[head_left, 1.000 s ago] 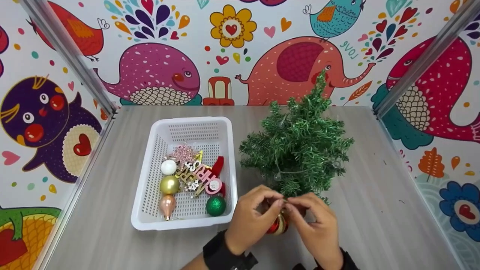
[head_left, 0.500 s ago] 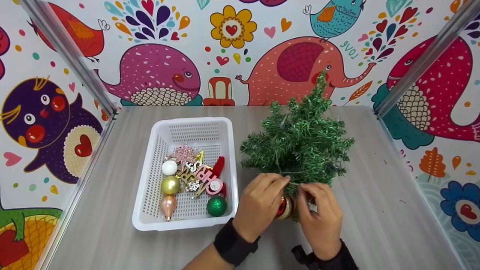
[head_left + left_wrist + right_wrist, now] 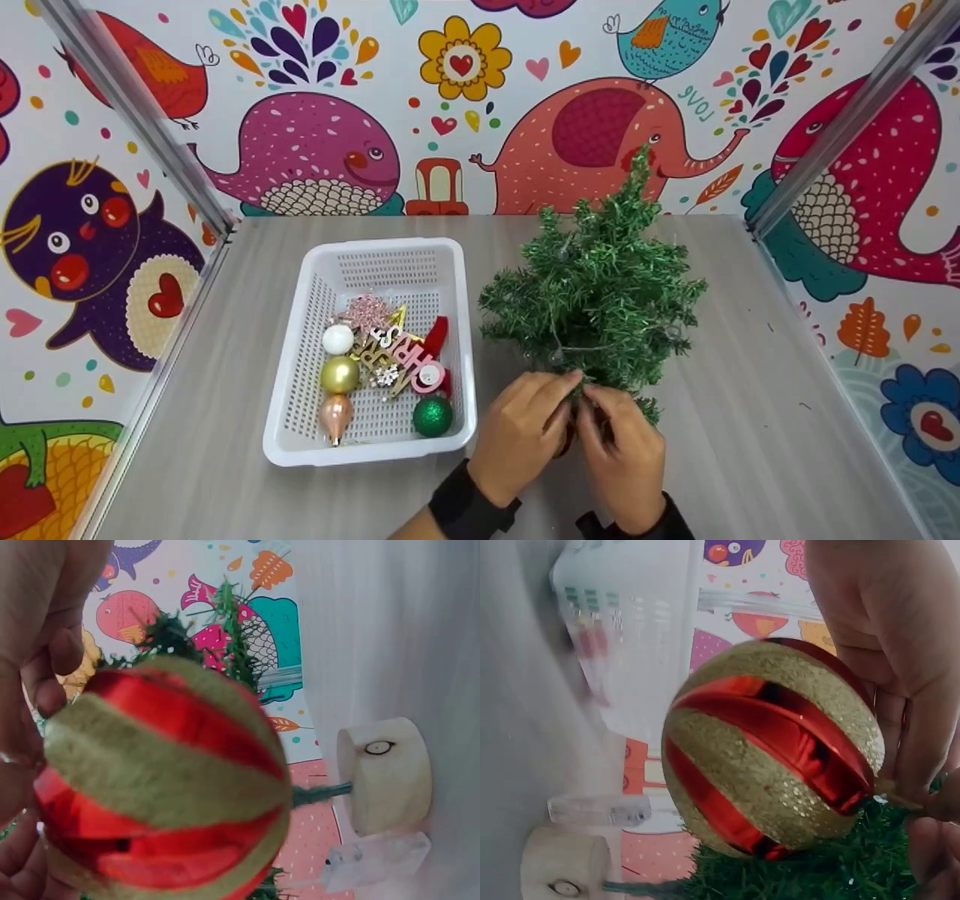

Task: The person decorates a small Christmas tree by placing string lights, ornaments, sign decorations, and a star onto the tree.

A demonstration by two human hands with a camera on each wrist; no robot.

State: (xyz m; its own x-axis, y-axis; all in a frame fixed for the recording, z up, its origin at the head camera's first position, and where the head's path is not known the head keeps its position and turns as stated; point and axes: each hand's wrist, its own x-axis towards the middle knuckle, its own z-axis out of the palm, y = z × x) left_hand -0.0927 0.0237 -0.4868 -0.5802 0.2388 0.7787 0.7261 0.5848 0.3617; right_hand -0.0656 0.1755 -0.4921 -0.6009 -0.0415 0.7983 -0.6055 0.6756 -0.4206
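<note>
A red Christmas bauble (image 3: 772, 750) with gold glitter stripes hangs just under both hands at the lower front of a small green tinsel Christmas tree (image 3: 600, 300). In the right wrist view, the fingertips of my right hand (image 3: 624, 457) pinch its thin string (image 3: 900, 799). My left hand (image 3: 521, 431) has thumb and forefinger pinched together at the string, beside a front branch tip. The fingertips of both hands nearly meet. From the head, the hands cover most of the bauble; in the left wrist view, the bauble (image 3: 165, 780) hides part of the left fingers.
Left of the tree stands a white plastic basket (image 3: 281, 420) with a green glitter ball (image 3: 433, 416), a gold ball (image 3: 340, 373), a white ball (image 3: 338, 339) and other ornaments. A round wooden base (image 3: 390, 776) holds up the trunk, near a small clear box (image 3: 375, 862).
Both hands moved up toward the tree with the string stretched between them, then came back down a little and closer together. The bauble is now more hidden from the head.
</note>
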